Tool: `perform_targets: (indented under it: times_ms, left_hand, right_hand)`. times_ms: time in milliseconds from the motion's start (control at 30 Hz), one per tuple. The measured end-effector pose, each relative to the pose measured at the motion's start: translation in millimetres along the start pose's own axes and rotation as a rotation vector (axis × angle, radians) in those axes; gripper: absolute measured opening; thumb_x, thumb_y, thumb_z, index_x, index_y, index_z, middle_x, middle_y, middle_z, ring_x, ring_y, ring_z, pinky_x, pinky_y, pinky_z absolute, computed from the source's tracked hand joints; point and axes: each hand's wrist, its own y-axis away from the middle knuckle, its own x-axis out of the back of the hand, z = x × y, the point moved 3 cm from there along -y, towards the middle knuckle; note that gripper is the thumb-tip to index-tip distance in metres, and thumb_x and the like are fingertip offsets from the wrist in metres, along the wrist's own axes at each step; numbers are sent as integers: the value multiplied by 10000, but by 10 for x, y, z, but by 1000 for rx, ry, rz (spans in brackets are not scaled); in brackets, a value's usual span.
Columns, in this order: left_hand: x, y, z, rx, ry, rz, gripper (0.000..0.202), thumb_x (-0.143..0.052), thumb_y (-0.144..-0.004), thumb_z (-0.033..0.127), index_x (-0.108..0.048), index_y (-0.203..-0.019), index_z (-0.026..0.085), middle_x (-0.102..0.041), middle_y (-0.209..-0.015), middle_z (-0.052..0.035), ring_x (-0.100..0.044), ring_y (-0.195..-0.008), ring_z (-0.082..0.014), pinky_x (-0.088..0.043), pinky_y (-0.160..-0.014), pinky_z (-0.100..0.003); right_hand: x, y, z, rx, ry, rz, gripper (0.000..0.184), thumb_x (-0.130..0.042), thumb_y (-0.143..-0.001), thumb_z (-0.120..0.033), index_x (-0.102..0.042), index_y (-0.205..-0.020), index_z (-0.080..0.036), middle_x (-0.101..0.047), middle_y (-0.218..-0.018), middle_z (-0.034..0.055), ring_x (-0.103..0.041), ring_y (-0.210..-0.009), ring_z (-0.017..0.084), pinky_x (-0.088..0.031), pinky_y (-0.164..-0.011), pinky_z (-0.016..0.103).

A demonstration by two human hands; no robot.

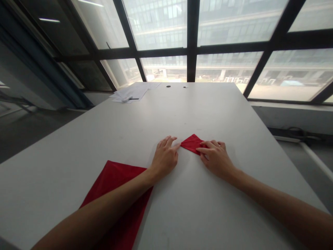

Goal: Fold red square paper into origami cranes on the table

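A small folded red paper piece (191, 142) lies on the white table (213, 107) in front of me. My left hand (164, 157) rests flat with its fingers stretched out, the fingertips touching the piece's left corner. My right hand (214, 155) lies over the piece's right part, fingers extended and pressing it down. A larger red sheet (118, 180) lies flat near the table's front left, partly under my left forearm.
A stack of white papers (131, 93) with a dark pen sits at the far left of the table. Two small dark round things (168, 86) lie at the far edge. Large windows stand behind the table.
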Motion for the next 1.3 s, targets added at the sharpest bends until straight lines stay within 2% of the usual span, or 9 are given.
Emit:
perform_targets:
  times_ms: [133, 200, 333, 400, 500, 600, 767, 933, 1300]
  left_hand:
    - [32, -8, -21, 31, 6, 41, 409, -510, -856, 96, -653, -1229, 186, -514, -1422, -100, -397, -1366, -296, -354, -1126, -475]
    - [70, -17, 17, -13, 47, 51, 432, -483, -878, 88, -620, -1276, 185, -535, -1394, -101, -441, -1326, -271, -386, -1101, -444]
    - [97, -10, 155, -177, 135, -30, 370, -471, -967, 225, -586, -1319, 234, -598, -1300, -80, -521, -1224, -246, -437, -1039, -423]
    - [80, -2, 182, -195, 126, -61, 347, -474, -986, 314, -599, -1300, 237, -595, -1309, -78, -515, -1233, -256, -430, -1046, -435]
    - [39, 2, 157, -184, 87, -67, 331, -452, -998, 333, -619, -1274, 259, -566, -1360, -65, -481, -1284, -260, -399, -1083, -445]
    - [-13, -2, 83, -121, 48, -46, 344, -435, -1002, 346, -608, -1290, 269, -537, -1404, -71, -444, -1332, -272, -381, -1104, -462]
    - [-66, -14, -27, 50, -33, 11, 444, -427, -995, 413, -548, -1358, 189, -421, -1509, -132, -340, -1413, -322, -343, -1136, -502]
    - [-51, -18, 1, 2, -38, -2, 382, -382, -1014, 374, -573, -1334, 286, -429, -1509, -62, -341, -1415, -295, -342, -1139, -498]
    - [-138, -36, -54, 42, 22, -44, 398, -417, -1000, 347, -511, -1380, 278, -475, -1473, -65, -378, -1389, -271, -349, -1127, -465]
  right_hand:
    - [1, 2, 7, 8, 4, -5, 218, -585, -909, -213, -753, -1018, -297, -687, -1156, 44, -542, -1037, 245, -274, -931, 430]
    - [7, 3, -2, 15, 9, -3, 207, -583, -916, -227, -753, -1014, -293, -684, -1157, 50, -539, -1034, 247, -273, -927, 429]
    - [48, 15, -83, 35, 16, 0, 194, -575, -949, -356, -754, -967, -283, -692, -1069, 60, -543, -993, 242, -261, -923, 434]
    - [69, 23, -141, 58, 6, -10, 257, -563, -953, -436, -755, -905, -273, -690, -975, 58, -548, -945, 230, -244, -942, 444]
    - [82, 26, -198, 98, -15, -32, 332, -550, -952, -481, -750, -817, -252, -670, -895, 56, -549, -893, 210, -238, -959, 439]
    - [78, 20, -195, 110, -34, -49, 344, -542, -960, -473, -751, -794, -257, -656, -877, 45, -551, -877, 197, -247, -959, 427]
    - [81, 17, -165, 113, -48, -55, 322, -543, -965, -451, -761, -811, -271, -645, -868, 34, -554, -863, 186, -251, -966, 422]
    - [87, 23, -173, 121, -58, -45, 306, -549, -966, -424, -764, -818, -264, -646, -866, 42, -560, -858, 185, -263, -964, 418]
    - [23, 11, -136, 125, -22, -46, 281, -534, -955, -256, -697, -733, -200, -634, -828, 54, -549, -821, 185, -385, -837, 332]
